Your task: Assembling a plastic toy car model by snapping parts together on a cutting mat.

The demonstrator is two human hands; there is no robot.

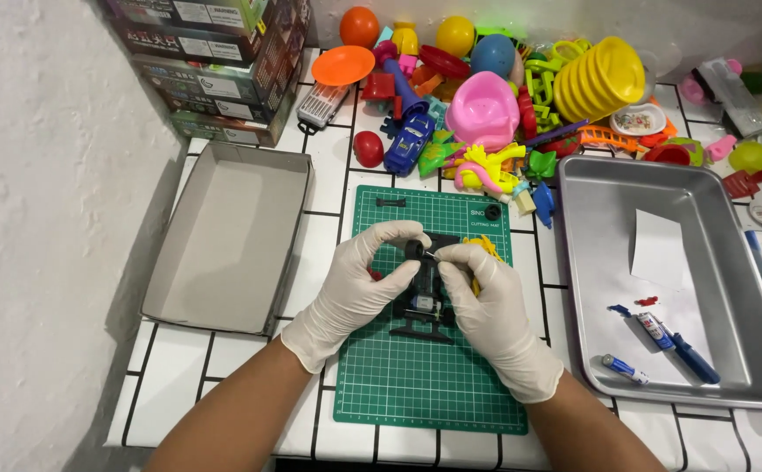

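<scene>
1. A small black toy car frame (422, 306) lies on the green cutting mat (398, 385), near the middle of the bench, between both hands.
2. The left hand (355, 293) in a white glove pinches a little black wheel (413, 250) at the car's top end.
3. The right hand (495, 306) pinches a thin metal pin (431, 255) touching that wheel.

A cutting mat (433, 367) lies between a cardboard box (224, 236) and a metal tray (730, 262).
</scene>
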